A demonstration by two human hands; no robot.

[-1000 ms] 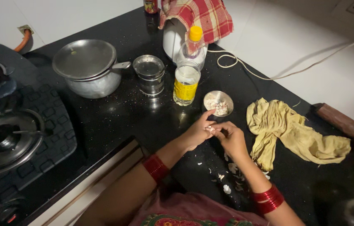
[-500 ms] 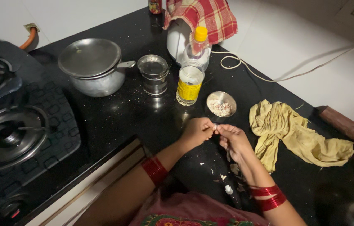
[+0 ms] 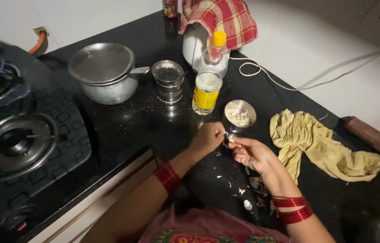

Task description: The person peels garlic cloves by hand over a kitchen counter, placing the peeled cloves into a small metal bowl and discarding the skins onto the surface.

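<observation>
Both hands, left hand and right hand, pinch a small garlic clove between their fingers just near of the steel bowl on the black bench; it could slip onto the scattered peels.

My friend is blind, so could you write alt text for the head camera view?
Two hands, left hand and right hand, pinch a small pale garlic clove over a black counter strewn with peels, beside a small steel bowl, an oil bottle, a lidded pot and a yellow cloth.
</observation>
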